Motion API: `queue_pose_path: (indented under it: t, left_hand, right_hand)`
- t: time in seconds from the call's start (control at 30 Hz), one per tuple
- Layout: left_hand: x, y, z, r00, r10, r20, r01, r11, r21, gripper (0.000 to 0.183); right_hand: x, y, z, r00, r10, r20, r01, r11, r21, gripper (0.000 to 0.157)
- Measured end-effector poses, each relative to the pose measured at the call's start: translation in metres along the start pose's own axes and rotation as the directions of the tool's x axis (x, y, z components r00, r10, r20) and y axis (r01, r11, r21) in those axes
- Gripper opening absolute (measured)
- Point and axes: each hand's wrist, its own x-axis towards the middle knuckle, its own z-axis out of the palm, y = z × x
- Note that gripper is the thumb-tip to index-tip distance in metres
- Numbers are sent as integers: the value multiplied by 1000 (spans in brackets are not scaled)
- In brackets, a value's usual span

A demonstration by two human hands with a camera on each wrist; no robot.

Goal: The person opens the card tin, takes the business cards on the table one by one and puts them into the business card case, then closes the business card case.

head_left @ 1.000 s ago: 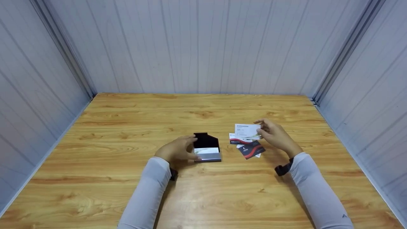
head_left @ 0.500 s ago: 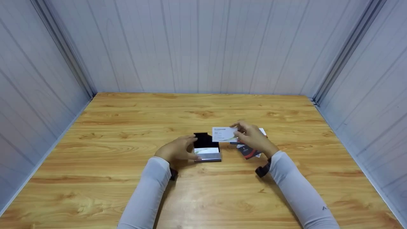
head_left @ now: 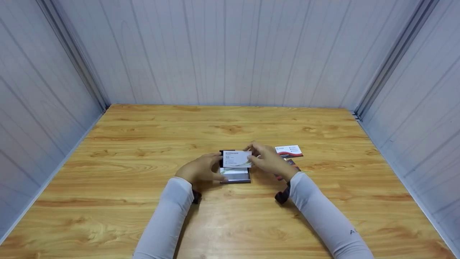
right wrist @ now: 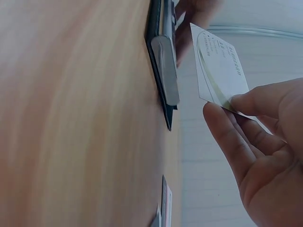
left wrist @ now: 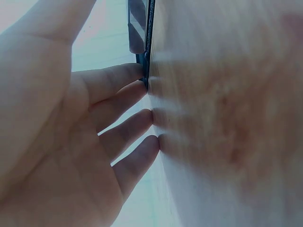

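Note:
A business card case (head_left: 237, 177) lies open on the wooden table, its silver pocket nearest me and its black lid spread behind. White cards show at the pocket's mouth. My left hand (head_left: 198, 168) rests at the case's left edge, thumb at the front corner; in the left wrist view its fairly straight fingers (left wrist: 125, 135) reach the case edge and tabletop. My right hand (head_left: 270, 160) pinches a white business card (head_left: 236, 159) by its right end, over the lid. The right wrist view shows this card (right wrist: 220, 71) tilted, raised off the case (right wrist: 165, 64), between thumb and fingers.
To the right of the case lie more business cards: a white one with a red and black band (head_left: 289, 150) and a dark one (head_left: 294, 164), partly hidden by my right hand. Pale panel walls (head_left: 222, 54) stand behind and along both sides of the table.
My right hand has carried the white card left from the loose cards to over the case's black lid. The left hand and the case have stayed in place.

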Motion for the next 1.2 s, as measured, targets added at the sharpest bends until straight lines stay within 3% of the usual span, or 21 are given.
queue_pose_path:
  t: [0.37,0.63,0.9,1.2]
  left_hand:
    - [2,-1,1,1000,5,-7,-5,1000,-18,95]
    - [-1,0,0,997,71,-30,-72,997,-23,81]
    - [-4,1,1,1000,-11,3,11,1000,-18,97]
    - [-4,2,0,1000,-13,2,14,1000,-19,98]
  right_hand:
    - [0,-1,8,997,49,56,-49,999,-12,22]
    - [-3,-2,8,992,77,97,-77,997,0,23]
    - [-4,-2,11,989,58,135,-58,998,-3,23]
    - [-5,-2,9,987,54,154,-50,998,-27,25]
